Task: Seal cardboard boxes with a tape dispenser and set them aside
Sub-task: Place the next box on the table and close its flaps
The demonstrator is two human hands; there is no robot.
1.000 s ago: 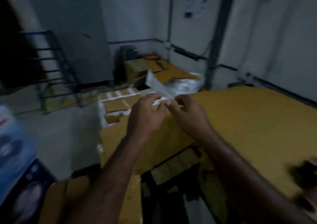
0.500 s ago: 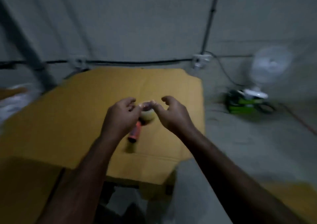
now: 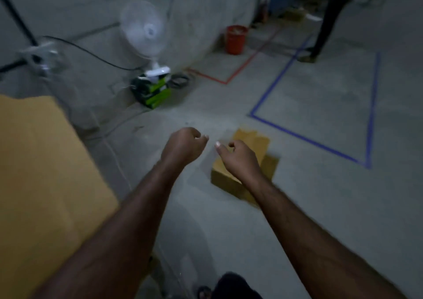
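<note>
Left hand (image 3: 183, 146) and right hand (image 3: 240, 159), earlier over the table (image 3: 34, 172), now out over the floor (image 3: 320, 207) by a cardboard box (image 3: 254, 139).

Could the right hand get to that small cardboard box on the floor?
Probably yes: the right hand hangs above the cardboard box, and nothing shows between them, though reaching it likely means bending down.

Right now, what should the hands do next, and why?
Probably lower the left hand and right hand to the small brown cardboard box on the grey floor. Both hover near it, loosely curled, and its top flaps look open, so they likely need folding shut first.
</note>
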